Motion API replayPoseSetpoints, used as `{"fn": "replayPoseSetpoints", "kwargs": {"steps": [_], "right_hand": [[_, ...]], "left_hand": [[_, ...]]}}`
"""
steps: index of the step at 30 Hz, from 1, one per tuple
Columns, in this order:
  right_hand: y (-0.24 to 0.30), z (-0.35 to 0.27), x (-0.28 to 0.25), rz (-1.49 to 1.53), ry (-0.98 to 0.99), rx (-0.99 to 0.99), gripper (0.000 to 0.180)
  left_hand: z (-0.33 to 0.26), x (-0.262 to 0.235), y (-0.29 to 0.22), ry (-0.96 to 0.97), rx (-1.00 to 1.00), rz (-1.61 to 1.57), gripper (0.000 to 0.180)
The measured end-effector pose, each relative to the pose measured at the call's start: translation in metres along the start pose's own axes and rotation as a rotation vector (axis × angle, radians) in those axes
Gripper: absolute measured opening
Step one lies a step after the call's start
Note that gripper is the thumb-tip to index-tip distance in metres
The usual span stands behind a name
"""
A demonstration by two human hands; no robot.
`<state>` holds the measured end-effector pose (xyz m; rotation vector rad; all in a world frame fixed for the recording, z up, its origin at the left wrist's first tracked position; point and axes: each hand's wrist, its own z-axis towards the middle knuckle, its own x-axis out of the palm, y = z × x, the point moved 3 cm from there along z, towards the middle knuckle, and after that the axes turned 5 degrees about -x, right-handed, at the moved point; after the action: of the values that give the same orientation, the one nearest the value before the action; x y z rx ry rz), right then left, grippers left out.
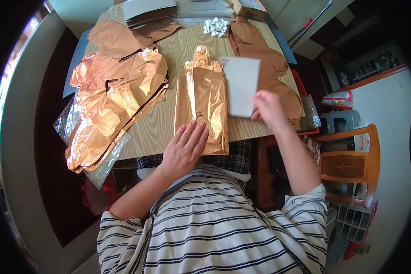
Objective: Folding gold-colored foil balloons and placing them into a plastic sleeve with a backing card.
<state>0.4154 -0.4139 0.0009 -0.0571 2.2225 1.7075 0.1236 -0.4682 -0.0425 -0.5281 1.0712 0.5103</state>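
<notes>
Left hand (pixel 185 147) lies flat, fingers spread, palm pressing the lower end of a folded gold foil balloon (pixel 202 98) on the wooden table (pixel 157 125), near its front edge. Right hand (pixel 268 109), at 3 o'clock from the balloon, pinches the lower corner of a white card (pixel 240 84) overlapping the foil's right side. At 9 o'clock, a crumpled rose-gold foil pile (pixel 112 102) on clear plastic. At 12 o'clock, small white pieces (pixel 216 26).
</notes>
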Motion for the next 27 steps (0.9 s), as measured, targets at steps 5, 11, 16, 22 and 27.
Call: {"fn": "replayPoseSetpoints", "kwargs": {"steps": [5,11,16,22,27], "right_hand": [[0.018,0.017,-0.076,-0.237,-0.365,-0.186,0.023],[-0.007,-0.044,-0.052,-0.17,0.108,0.128,0.016],[-0.036,-0.068,0.015,-0.034,0.347,0.137,0.014],[-0.055,-0.08,0.025,0.178,0.149,0.025,0.019],[-0.013,-0.108,0.023,-0.623,-0.113,-0.455,0.02]], "left_hand": [[0.002,0.0,-0.001,-0.083,-0.08,-0.15,0.057],[0.013,-0.019,0.001,-0.212,-0.242,-0.324,0.052],[0.029,-0.013,-0.024,-0.133,-0.193,-0.142,0.049],[0.021,-0.01,-0.031,0.069,-0.23,-0.218,0.067],[0.016,-0.017,-0.03,0.099,-0.235,-0.288,0.083]]}}
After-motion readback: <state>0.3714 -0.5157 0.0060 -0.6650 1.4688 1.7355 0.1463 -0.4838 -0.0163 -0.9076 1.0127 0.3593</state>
